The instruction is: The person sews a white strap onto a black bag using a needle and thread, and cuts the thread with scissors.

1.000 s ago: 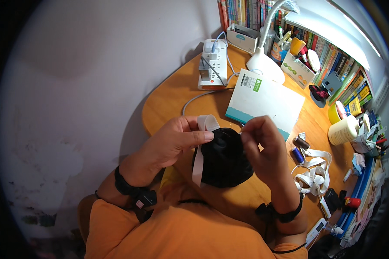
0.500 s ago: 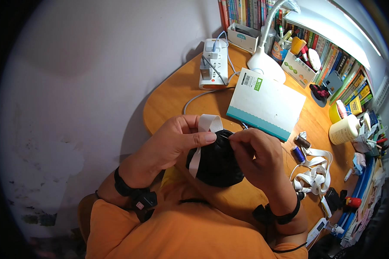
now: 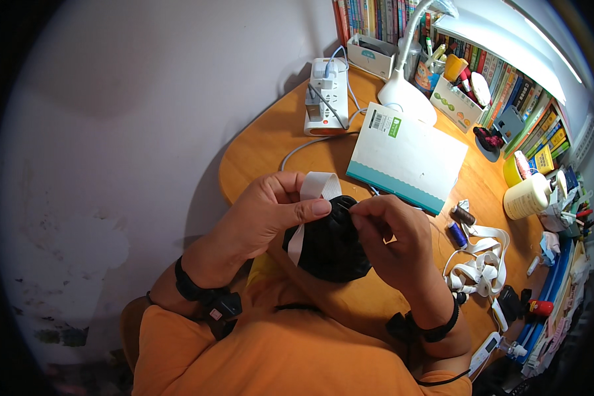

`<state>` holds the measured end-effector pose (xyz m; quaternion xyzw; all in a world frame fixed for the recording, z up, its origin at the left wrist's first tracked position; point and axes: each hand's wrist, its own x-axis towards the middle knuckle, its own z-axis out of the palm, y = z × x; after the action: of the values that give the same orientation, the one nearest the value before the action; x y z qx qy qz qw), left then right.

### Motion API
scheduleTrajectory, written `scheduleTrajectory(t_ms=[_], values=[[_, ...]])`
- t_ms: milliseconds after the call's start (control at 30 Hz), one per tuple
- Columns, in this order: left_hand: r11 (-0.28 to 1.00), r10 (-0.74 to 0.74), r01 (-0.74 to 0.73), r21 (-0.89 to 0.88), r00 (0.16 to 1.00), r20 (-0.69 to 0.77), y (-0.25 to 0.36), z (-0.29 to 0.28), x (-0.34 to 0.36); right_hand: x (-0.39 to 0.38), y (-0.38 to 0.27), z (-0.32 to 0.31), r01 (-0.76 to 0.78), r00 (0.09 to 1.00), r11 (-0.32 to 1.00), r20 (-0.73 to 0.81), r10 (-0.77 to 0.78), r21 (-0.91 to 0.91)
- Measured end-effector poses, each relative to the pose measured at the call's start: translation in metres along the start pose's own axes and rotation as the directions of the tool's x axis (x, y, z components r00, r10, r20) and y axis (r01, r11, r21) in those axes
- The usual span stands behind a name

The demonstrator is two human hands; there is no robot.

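Observation:
My left hand [image 3: 274,214] is closed in a pinch on a white ribbed band [image 3: 319,183] and the black fabric piece [image 3: 327,257] beneath it; the band folds over and hangs down along the fabric's left side. My right hand [image 3: 399,244] is pinched at the fabric's upper right on a thin, shiny sliver [image 3: 346,207], which looks like a needle and lies close to my left thumb. Where the sliver's tip meets the fabric is too small to make out.
Beyond my hands lie a white-and-teal book [image 3: 406,152], a power strip [image 3: 333,99] and a lamp [image 3: 412,99]. On the right are thread spools [image 3: 457,235], coiled white elastic [image 3: 482,270] and a pump bottle [image 3: 523,199]. Books [image 3: 383,16] line the back.
Since a second ago my right hand has moved left and a little down onto the fabric, beside my left thumb. The fabric and band have shifted slightly left and up.

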<state>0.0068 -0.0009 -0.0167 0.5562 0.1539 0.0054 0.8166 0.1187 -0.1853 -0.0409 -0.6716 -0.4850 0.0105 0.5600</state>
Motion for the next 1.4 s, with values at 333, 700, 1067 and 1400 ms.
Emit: scheduleTrajectory(t_ms=[333,700,1067,1400], values=[[0.992,0.048,-0.043,0.118,0.998,-0.039,-0.001,0.005,0.0,0.0,-0.001,-0.001,-0.012,1.0,1.0,-0.002,0.012,-0.021],[0.319,0.599,-0.407,0.856,0.787,0.151,-0.004,0.019,-0.002,-0.01,-0.009,0.013,-0.188,0.977,0.979,-0.087,0.194,0.074],[-0.205,0.745,-0.546,0.812,0.45,0.492,-0.017,0.021,0.012,-0.016,-0.001,0.019,-0.239,0.956,0.953,-0.128,0.265,0.188],[-0.339,0.706,-0.536,0.773,0.398,0.586,-0.016,0.011,0.008,-0.018,0.007,0.021,-0.15,0.984,0.838,-0.005,0.18,0.525]])
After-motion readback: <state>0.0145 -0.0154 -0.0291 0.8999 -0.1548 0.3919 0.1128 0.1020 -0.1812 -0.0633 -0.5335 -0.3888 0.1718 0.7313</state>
